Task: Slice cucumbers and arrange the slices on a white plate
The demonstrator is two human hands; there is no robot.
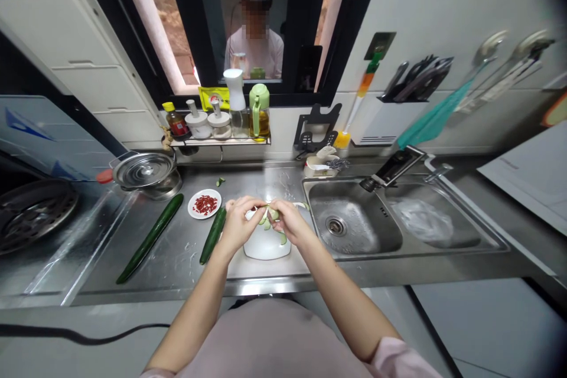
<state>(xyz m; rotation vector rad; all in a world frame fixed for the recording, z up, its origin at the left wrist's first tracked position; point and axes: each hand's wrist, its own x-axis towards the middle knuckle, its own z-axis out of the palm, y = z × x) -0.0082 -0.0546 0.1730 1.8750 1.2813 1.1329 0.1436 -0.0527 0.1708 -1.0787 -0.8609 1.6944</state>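
Observation:
My left hand [239,221] and my right hand [290,220] meet over a white bowl [266,245] on the steel counter. Both have fingers curled round pale green vegetable pieces [271,214] held between them. Another pale piece lies on the bowl's right rim. A short cucumber [213,234] lies just left of my left hand, and a long cucumber [149,238] lies further left. A small white dish of chopped red chilli [204,204] sits behind the short cucumber.
A steel sink [354,224] lies right of the bowl, with a plastic bag [420,220] in its second basin. A lidded pot [144,171] stands at the back left. Bottles and jars fill a shelf [221,140] under the window. Utensils hang on the right wall.

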